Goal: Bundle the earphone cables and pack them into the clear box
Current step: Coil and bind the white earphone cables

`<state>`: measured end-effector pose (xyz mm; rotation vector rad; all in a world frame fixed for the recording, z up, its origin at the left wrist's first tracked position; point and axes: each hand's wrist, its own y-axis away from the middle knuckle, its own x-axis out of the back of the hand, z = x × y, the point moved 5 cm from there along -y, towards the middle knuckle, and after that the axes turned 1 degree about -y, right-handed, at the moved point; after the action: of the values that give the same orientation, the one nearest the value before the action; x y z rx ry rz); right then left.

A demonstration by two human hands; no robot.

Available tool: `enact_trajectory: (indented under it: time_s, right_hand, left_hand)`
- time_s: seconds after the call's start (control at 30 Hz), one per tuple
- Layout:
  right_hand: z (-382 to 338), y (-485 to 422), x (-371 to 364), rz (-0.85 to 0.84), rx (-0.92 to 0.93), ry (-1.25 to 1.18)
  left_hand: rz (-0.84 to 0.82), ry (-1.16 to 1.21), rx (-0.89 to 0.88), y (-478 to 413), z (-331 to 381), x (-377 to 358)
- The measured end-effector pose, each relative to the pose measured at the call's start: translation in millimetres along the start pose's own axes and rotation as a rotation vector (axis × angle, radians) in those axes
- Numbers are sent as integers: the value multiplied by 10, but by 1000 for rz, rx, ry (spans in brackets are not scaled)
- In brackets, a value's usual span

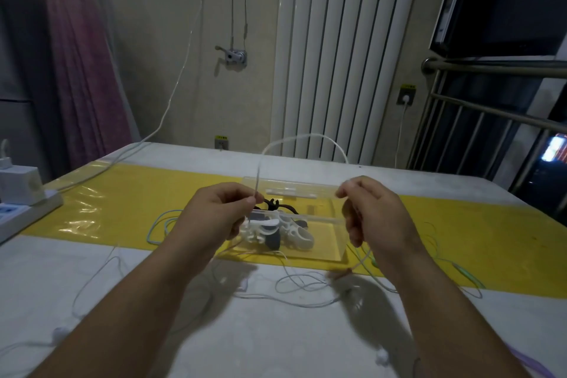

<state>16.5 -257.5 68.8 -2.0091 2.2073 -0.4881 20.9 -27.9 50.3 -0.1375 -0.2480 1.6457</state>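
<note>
Both hands above clear box (320,218); left hand (219,213) pinches white cable (257,182); right hand (379,216) curled round it too.

Table (276,331): pale grey-white top. Glossy yellow band (122,202) laid across the far half. Clear box (334,250) set on the band, lid raised. White earphone cables (294,288) strewn loose before the box. Blue-green cable (159,224) looped at its left, green cable (460,275) at its right. Power strip (21,215) placed at the left edge.
</note>
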Motion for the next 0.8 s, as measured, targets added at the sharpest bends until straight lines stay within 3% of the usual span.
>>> enact_trajectory:
  time_s: [0.1,0.17,0.57,0.8]
  right_hand:
    - [20,21,-72,-29,77,312]
    - [55,27,-126,-64,79,326]
    - [188,160,-568,-309,-187,-132]
    - [155,117,-450,-333,-208,-274]
  left_hand:
    - [-37,174,44,10,-16,-43]
    - [-56,229,74,28,-6,-75]
    - [-111,164,49,108,68,-186]
    - [145,352,120,20,-31,-44]
